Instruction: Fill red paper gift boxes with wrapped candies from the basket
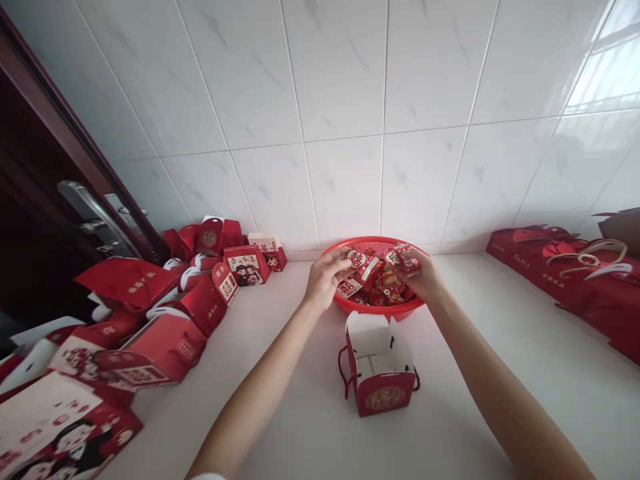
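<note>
My left hand (326, 275) is closed on a red-and-white wrapped candy (363, 264) over the left side of a red plastic basket (377, 309). Over the basket's right side, my right hand (425, 275) grips another red-and-white candy packet (403, 259). Several wrapped candies (387, 287) in red and gold lie inside the basket. In front of it, between my forearms, stands a small red gift box (383, 393) with its top open, a white inside and red cord handles. Its visible inside holds nothing.
Many red gift boxes (200, 300) crowd the left side of the white counter (280, 413). Red bags (550, 267) with cord handles line the right. A tiled wall (345, 187) closes off the back, and a dark door with a metal handle (100, 213) is far left.
</note>
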A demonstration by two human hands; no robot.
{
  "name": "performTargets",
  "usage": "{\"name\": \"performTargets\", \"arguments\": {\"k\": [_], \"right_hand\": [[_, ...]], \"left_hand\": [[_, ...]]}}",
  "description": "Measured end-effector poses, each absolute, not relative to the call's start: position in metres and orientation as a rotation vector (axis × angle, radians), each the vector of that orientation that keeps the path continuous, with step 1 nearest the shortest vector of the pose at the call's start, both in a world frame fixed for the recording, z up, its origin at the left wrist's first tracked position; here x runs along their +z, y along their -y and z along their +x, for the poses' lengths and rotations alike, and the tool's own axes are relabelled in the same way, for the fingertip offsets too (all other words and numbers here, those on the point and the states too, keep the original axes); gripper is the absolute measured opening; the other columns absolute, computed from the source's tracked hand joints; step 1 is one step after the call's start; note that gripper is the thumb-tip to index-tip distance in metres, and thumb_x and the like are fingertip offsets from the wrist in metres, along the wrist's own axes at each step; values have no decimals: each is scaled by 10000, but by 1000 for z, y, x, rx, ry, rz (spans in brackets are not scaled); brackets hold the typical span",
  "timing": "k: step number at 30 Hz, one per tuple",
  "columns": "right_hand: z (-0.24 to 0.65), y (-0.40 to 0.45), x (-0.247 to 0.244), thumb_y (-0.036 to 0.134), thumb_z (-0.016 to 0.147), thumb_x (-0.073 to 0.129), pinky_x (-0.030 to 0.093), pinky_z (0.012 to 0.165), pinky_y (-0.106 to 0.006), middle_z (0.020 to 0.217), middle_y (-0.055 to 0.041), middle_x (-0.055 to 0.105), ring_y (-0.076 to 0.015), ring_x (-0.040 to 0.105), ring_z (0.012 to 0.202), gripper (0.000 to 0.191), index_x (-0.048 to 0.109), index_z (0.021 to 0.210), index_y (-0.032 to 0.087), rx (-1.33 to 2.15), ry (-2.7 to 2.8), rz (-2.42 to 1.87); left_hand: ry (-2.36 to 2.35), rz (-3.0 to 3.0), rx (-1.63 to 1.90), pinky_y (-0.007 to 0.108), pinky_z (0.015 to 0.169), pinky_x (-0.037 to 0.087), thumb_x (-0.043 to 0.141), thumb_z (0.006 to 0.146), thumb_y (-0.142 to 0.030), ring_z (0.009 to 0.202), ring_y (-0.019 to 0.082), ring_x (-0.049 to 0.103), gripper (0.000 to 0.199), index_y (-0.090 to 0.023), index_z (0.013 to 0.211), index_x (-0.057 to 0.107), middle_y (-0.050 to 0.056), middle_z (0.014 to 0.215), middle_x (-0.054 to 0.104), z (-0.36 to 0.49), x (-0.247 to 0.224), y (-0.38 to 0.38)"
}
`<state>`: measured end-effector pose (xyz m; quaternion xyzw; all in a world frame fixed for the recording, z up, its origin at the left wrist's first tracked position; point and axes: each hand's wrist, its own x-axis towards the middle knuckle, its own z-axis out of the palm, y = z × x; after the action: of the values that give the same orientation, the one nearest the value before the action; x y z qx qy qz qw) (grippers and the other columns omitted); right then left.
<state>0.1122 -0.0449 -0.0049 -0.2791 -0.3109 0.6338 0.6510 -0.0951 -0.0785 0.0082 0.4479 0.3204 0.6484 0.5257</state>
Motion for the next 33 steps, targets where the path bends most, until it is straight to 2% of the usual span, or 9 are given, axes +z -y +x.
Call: {"name": "performTargets", "arguments": {"k": [4,9,12,16,19,24,28,33], "right_hand": [[107,69,9,169,580,768,566,541,-299,674,19,661,-163,614,623,153,671,694,200,1584,913,-690],[113,99,25,159,600,806,571,593,-312,760,-28,731,-210,691,687,202,727,786,175,1637,1135,-710],[121,108,32,161,628,808,574,609,-335,789,-55,755,-242,719,709,198,740,813,166,1608,1140,-704],[123,113,41,225,646,832,589,676,-339,826,-60,761,-242,727,772,193,738,806,172,1526,1211,-678],[119,117,45,270,668,838,593,713,-345,869,-44,764,-231,726,802,244,739,879,198,1509,1338,-688],[115,117,43,312,732,817,576,705,-315,916,-33,761,-193,711,781,244,723,939,225,1430,1427,-708],[117,116,40,329,751,807,571,727,-331,943,-42,758,-207,712,822,274,721,991,229,1366,1495,-736],[119,119,44,342,765,789,561,734,-349,950,-45,754,-218,705,836,295,723,1026,221,1253,1602,-787]], "left_hand": [[-783,1053,1519,348,836,605,878,581,-269,858,198,732,359,-166,897,743,36,878,773,-89,7,100],[-771,1114,1591,339,841,582,886,563,-247,900,189,717,444,-204,968,710,17,970,750,-87,8,112],[-767,1148,1564,325,824,568,866,574,-237,901,181,700,487,-222,1033,704,-2,938,727,-88,10,117],[-766,1128,1533,285,729,564,866,527,-204,801,159,670,381,-209,887,742,-15,836,710,-85,17,125],[-755,1126,1536,265,696,553,885,520,-215,718,128,643,328,-190,812,737,-22,774,697,-83,21,131],[-770,1133,1508,290,737,563,922,536,-262,745,143,676,390,-176,862,728,-5,806,731,-83,22,133],[-854,1220,1462,343,788,579,918,591,-323,810,188,710,422,-167,944,748,44,884,766,-85,19,132],[-920,1306,1473,343,788,575,894,615,-342,829,197,703,437,-166,990,754,64,932,765,-90,16,128]]}}
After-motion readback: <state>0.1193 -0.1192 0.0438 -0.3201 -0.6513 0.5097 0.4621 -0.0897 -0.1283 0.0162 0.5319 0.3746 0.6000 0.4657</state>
